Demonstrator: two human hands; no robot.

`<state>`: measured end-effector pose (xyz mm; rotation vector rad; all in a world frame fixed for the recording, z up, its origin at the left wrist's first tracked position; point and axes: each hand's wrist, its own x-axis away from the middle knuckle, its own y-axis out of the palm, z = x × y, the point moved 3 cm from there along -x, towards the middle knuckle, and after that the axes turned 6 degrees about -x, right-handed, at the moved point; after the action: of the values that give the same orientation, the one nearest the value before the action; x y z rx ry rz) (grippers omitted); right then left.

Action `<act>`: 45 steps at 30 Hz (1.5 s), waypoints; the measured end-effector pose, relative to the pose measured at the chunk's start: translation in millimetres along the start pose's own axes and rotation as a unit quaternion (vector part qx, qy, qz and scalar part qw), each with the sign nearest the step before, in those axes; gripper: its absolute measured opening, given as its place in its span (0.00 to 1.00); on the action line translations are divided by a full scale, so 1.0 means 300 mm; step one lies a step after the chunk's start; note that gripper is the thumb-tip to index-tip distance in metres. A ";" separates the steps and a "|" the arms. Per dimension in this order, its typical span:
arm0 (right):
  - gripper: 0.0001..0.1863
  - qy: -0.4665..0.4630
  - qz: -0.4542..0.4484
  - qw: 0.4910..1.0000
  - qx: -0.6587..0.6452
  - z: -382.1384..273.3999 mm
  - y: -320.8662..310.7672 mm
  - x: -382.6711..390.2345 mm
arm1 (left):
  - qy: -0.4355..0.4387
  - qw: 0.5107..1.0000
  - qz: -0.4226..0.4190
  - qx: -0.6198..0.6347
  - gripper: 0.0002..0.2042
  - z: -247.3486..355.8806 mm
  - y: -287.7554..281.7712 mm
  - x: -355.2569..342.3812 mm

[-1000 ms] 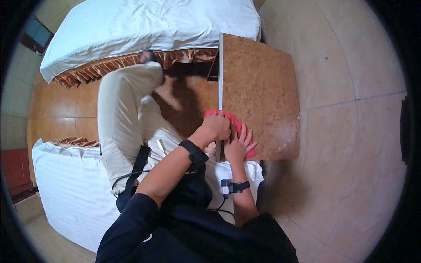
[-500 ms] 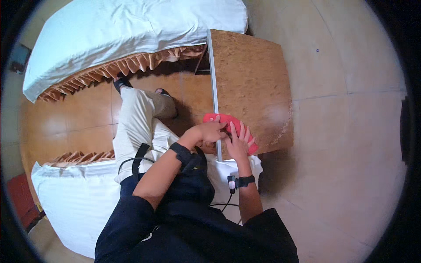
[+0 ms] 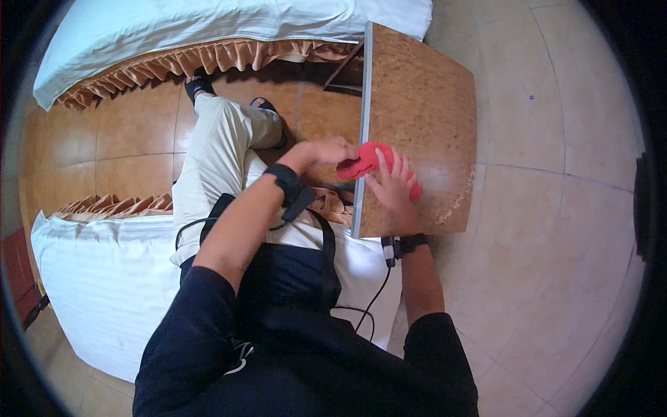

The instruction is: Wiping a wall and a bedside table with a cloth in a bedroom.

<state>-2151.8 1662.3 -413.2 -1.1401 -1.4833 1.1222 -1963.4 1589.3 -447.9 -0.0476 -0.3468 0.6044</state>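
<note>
Red cloth (image 3: 370,159), one, soft and folded or bunched: lies across the left edge of the tabletop, its left end overhanging, the rest on the board under the right hand.

Left hand (image 3: 332,150), bare: just off the table's left side, fingers bent in at the overhanging end of the cloth; the fingertips are small and partly covered in this view, so whether they pinch the fabric cannot be told.

Right hand (image 3: 394,182), bare: palm down on the cloth, fingers spread over its top, not closed round it.

Tabletop (image 3: 431,104), one, brown, mottled, with a pale scuffed patch near its lower right corner; a grey strip (image 3: 365,115) runs along its left edge.

Wristbands, black, two: one on the left wrist (image 3: 285,182), one on the right (image 3: 413,243). Beside the latter, a small device (image 3: 388,251) with a black cable (image 3: 376,297) leading down.

Clothing: black short-sleeved top (image 3: 306,368); pale trousers (image 3: 212,149); dark sandals (image 3: 199,85), a pair.

Beds, two, white-covered: one at the top (image 3: 278,19), one at lower left (image 3: 104,292), both with ruffled orange-brown skirts (image 3: 167,67).

Floor (image 3: 549,229): square tiles, dark joints.
</note>
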 end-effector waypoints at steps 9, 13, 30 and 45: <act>0.42 -0.028 -0.022 0.999 0.012 0.018 0.009 -0.035 | 0.037 0.995 -0.076 0.054 0.22 -0.046 0.004 0.052; 0.45 -0.041 -0.025 0.999 0.018 -0.004 0.016 -0.010 | 0.016 0.983 -0.078 0.166 0.26 -0.090 0.049 0.091; 0.45 -0.066 -0.003 0.997 -0.032 -0.112 0.041 0.131 | 0.111 0.965 0.199 0.133 0.29 -0.110 0.158 0.067; 0.41 -0.013 -0.019 1.000 -0.005 -0.128 0.047 0.241 | -0.116 0.974 -0.162 0.108 0.44 -0.001 0.226 0.172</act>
<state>-2122.6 1740.0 -411.4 -1.1034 -1.5272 1.1084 -1960.9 1674.3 -442.2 0.2867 -0.5023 0.3202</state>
